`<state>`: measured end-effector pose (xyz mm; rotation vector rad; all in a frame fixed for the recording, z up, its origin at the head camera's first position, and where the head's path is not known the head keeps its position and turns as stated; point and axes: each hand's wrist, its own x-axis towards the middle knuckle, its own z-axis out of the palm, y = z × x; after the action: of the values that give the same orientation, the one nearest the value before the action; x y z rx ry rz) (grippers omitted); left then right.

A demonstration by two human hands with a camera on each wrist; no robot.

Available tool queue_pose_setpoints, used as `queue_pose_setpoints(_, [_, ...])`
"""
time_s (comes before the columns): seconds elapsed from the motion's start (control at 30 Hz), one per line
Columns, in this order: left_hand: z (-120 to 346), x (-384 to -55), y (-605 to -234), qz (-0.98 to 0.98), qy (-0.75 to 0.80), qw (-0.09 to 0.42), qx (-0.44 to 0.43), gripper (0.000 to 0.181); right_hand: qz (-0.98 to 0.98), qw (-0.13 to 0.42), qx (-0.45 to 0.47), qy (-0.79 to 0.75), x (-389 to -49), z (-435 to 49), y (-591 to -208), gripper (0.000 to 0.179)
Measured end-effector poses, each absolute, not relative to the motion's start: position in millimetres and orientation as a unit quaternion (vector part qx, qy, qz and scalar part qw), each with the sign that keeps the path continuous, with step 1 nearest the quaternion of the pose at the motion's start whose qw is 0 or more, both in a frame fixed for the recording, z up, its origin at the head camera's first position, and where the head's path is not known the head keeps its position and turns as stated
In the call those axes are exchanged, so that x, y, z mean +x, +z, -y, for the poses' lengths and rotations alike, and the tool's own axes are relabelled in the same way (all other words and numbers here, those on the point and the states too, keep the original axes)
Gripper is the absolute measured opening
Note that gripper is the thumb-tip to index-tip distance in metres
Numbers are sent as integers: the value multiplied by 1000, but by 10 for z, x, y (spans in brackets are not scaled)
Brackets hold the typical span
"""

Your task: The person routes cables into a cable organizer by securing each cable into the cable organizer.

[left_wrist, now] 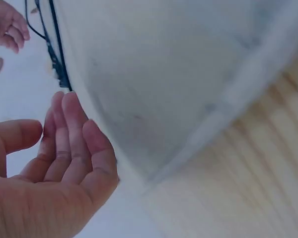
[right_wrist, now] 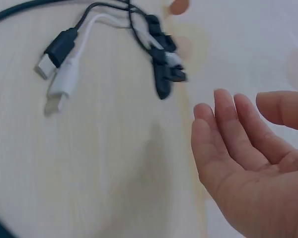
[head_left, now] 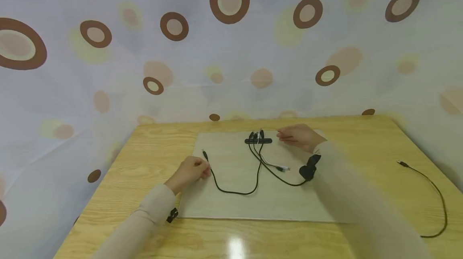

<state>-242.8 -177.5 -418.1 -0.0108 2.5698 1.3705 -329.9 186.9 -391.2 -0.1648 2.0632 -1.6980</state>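
Note:
A dark cable holder [head_left: 258, 141] sits near the back of a pale board [head_left: 224, 206], with several black and white cable ends gathered in it. One black cable [head_left: 235, 193] loops leftward from it, its plug [head_left: 205, 154] pointing away. Beside that plug, my left hand [head_left: 189, 172] hovers with loosely bent fingers; in the left wrist view its thumb stands apart from them and nothing lies between. My right hand [head_left: 298, 136] is just right of the holder, fingers relaxed and holding nothing. In the right wrist view a white connector [right_wrist: 63, 82] lies alongside a black connector [right_wrist: 59, 52].
The board lies on a wooden table [head_left: 144, 162]. Farther right, another black cable [head_left: 444, 206] curves across the wood. A patterned cloth [head_left: 253, 50] with brown rings hangs behind and at the sides. Black straps circle both wrists.

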Motion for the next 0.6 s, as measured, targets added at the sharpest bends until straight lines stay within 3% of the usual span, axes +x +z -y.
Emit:
queue_pose_setpoints(0.23, [1507,-2308,-3995,-822,553,110,80,26,-741,236,-134,-614,-3103,-2556,-3659,55])
queue_pose_setpoints(0.43, [1258,-2180,-3972,-793,573,146,143,28,-754,207,-176,-598,-2741,-3147,-3594,45])
queue_pose_setpoints(0.6, [1093,-2066,-3972,-753,607,197,161,28,-833,193,-144,-499,-2377,-3575,-3652,44])
